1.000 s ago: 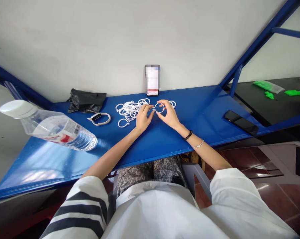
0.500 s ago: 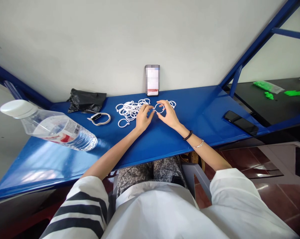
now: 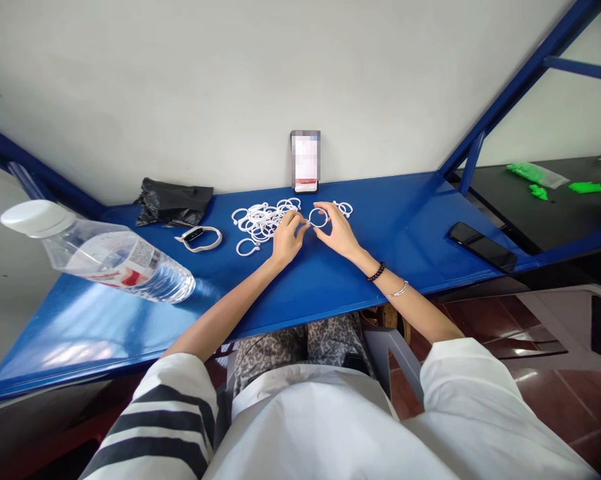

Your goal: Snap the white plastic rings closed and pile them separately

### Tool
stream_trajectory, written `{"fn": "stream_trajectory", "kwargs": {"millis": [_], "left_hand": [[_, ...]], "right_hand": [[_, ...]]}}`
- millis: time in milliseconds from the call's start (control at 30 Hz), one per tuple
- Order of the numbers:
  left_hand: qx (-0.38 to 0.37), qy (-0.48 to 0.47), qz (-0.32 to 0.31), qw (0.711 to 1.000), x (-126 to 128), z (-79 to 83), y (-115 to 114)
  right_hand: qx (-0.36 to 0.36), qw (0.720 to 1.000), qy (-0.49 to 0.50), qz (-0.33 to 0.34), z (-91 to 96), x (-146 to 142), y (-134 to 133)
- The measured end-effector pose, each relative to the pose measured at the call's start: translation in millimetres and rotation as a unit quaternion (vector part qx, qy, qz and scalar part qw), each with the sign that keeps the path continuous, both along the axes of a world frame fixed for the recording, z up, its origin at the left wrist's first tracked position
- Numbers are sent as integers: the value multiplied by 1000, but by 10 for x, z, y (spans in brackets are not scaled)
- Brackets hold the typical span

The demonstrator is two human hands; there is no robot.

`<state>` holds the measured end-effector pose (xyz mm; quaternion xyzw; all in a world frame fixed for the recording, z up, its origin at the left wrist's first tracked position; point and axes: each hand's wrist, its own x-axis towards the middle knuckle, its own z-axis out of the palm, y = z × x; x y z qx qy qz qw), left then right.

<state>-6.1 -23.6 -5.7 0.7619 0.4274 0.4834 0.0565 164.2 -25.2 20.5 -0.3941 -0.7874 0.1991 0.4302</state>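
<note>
A white plastic ring is held just above the blue table between both hands. My left hand pinches its left end with thumb and fingertips. My right hand curls round its right side, fingers closed on it. Behind and left of my hands lies a heap of several white rings, with one loose ring in front of it and another few rings behind my right hand.
A water bottle stands near left. A white wristband watch and a black bag lie at back left. A phone leans on the wall; a dark phone lies right. Green parts sit on the far black table.
Almost nothing moved. My fingers shifted slightly on the ring, which stays between both hands in the same spot.
</note>
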Motion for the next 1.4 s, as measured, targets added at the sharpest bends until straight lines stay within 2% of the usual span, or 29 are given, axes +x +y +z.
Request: {"fn": "stream_trajectory", "kwargs": {"millis": [833,1400], "left_hand": [[-26,11,4,1000,5,23,-18],[-4,12,-1,1000,-5,-12,6]], "right_hand": [[42,997,-36,-53,-35,23,35],[49,996,-68,-44,-88,30,63]]}}
